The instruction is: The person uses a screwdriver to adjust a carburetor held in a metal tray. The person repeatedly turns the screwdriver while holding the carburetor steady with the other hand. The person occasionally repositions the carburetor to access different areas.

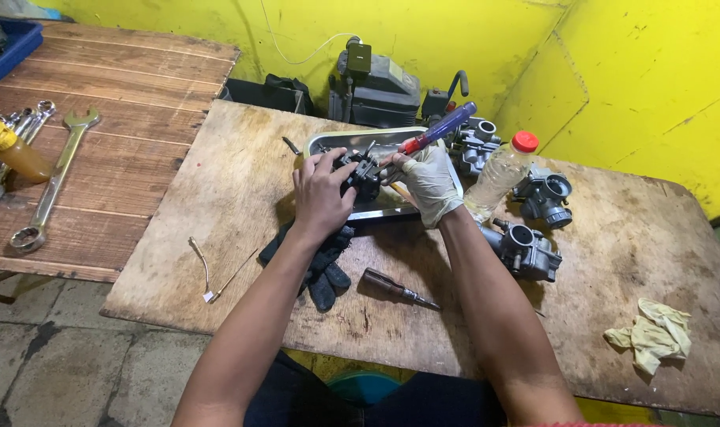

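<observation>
Carburetor body (364, 172), dark cast metal with small lumpy fittings, sits over the near part of a shallow steel tray (328, 141) at the far middle of a worn plywood table (613, 261). The table's rough, stained top leaves broad open room along its near edge and on its left part. To the left, a plank workbench (130, 87) butts close, carrying a long combination wrench (53, 182) and an amber bottle (13, 150).

Bare left hand (322, 194) clamps on the carburetor body from the left, fingers curled over it. Right hand (429, 180), in a pale thin glove, is closed around a screwdriver (440, 128) with a translucent blue and red handle that angles up and far right, its tip at the body.

Right of the tray stand a clear plastic bottle (502, 170) with a red cap and two more grey carburetors (526, 249), near the right forearm. A crumpled yellowish rag (651, 334) lies well apart toward the right edge. Near the left wrist lies a black glove (320, 265), and beside it a short dark-handled screwdriver (398, 288).
</observation>
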